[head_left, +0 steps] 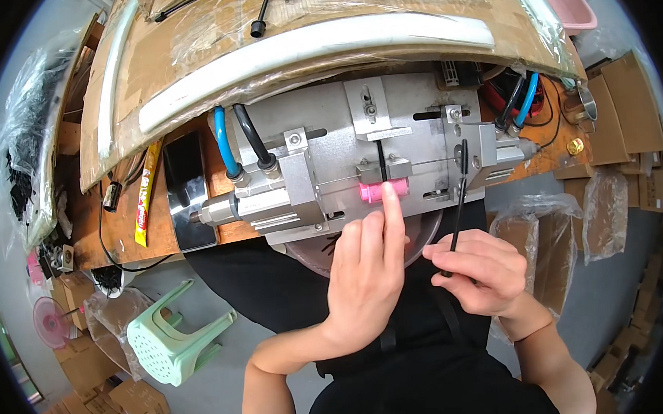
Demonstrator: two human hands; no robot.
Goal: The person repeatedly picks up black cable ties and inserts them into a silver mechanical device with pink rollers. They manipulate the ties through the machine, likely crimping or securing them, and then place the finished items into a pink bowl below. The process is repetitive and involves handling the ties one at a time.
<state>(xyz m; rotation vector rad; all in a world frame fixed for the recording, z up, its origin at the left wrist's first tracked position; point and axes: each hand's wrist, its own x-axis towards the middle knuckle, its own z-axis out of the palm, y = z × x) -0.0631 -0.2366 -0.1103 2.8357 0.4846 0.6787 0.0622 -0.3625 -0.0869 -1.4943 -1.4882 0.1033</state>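
Note:
On the metal fixture (333, 102) in front of me, a small pink block (372, 193) sits at the near end of a thin black rod (381, 158). My left hand (364, 288) reaches up to it, the outstretched index fingertip touching the block; the other fingers are extended and hold nothing. Lower right, my right hand (488, 268) pinches the lower end of another slim black rod (459, 208). That rod stands tilted upward, its thicker tip in front of the fixture's right side. Air cylinders flank the block, the left one (286, 202) fed by blue and black hoses.
Beyond the fixture, a cardboard-covered shelf (211, 56) carries white foam strips and several black rods with caps. A dark phone (185, 177) and yellow packet (146, 196) lie left on the bench. A green stool (166, 343) stands lower left; cartons (622, 102) are at right.

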